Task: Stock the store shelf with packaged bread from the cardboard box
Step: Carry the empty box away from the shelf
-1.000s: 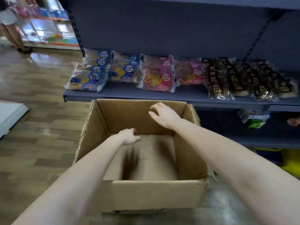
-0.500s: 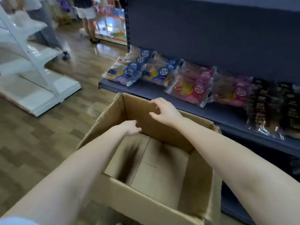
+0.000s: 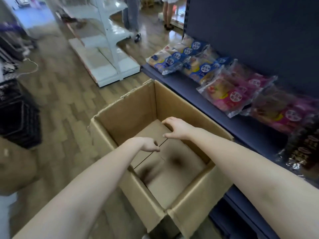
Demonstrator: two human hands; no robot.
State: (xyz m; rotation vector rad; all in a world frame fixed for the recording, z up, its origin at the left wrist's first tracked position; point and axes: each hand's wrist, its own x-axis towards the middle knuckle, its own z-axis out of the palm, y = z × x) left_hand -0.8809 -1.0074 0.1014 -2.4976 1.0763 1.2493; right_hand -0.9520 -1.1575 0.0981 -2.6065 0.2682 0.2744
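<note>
The right grip [image 3: 177, 128] is hanging released over the middle of the cardboard box [image 3: 127, 114], fingers spread and arching downward, grasping nothing. The left grip [image 3: 150, 144] is hovering just beside it at 7 o'clock, fingers loosely curled under and holding nothing; neither is touching the cardboard. Beneath both, the box's bottom flaps are showing, with the arms' shadows falling across them.

The box is sitting on the wooden floor [image 3: 65, 100], its 3 o'clock wall just beside the dark blue shelf [image 3: 181, 87]. The packaged bread is lying on that shelf: blue packs [image 3: 172, 62] at 1 o'clock from the box, pink packs [image 3: 229, 97] at 2 o'clock, and dark brown packs [image 3: 303, 149] at 3 o'clock. Each blue and pink pack is carrying a round white badge, but the writing is blurring too much to read.

A white shelving unit [image 3: 107, 49] is standing at 11 o'clock, a black basket [image 3: 19, 118] at 9 o'clock, and people's legs [image 3: 167, 12] are showing at 12 o'clock.
</note>
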